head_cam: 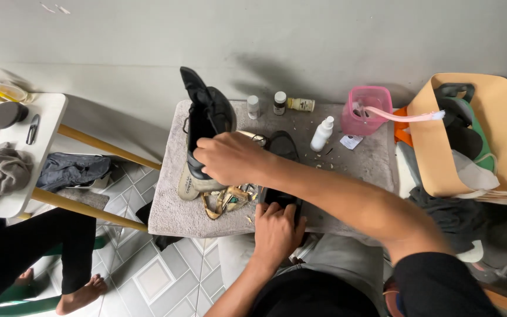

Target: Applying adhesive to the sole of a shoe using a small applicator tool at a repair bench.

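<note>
Gripping the black high-top shoe at its side, our right hand is closed around the upper, fingers curled over the soft dark canvas; shoe stands upright w/ its tongue sticking up, and its cream rubber sole edge looks worn. Our left hand lies just in front of the shoe, fingers bent over a flat black object; we cannot tell what it is exactly, but the hand presses on it, closed. Both sit on the grey fuzzy towel that covers the small table. Just beside the shoe, a tangle of dirty beige laces is touching the sole. Behind the shoe stand two small round bottles, approx. cylinder shape, and a white spray bottle. Further right of the shoe is a pink plastic cup w/ a pink toothbrush resting across its rim, then a tan bag.
</note>
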